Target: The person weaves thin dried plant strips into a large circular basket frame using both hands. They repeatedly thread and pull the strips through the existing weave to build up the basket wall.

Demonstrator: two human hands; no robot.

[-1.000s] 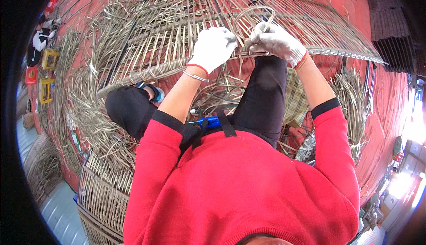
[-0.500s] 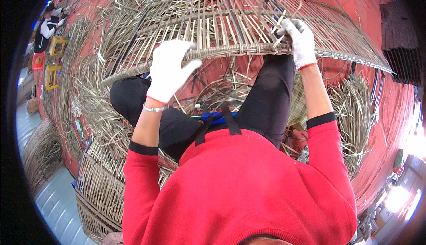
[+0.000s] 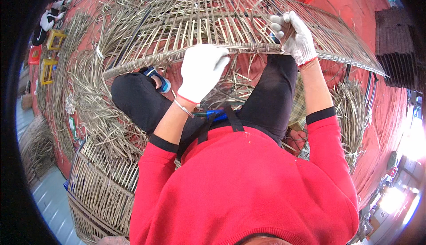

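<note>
Up top, right hand [image 3: 296, 35] pinches a cane strip [image 3: 266, 5] at the frame's rim [image 3: 248, 47]; left hand [image 3: 202, 70] spread.

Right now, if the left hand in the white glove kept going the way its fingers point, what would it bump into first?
Most likely the bound rim of the woven cane panel. The left hand points up at it, fingertips about touching, though depth is hard to judge.
</note>
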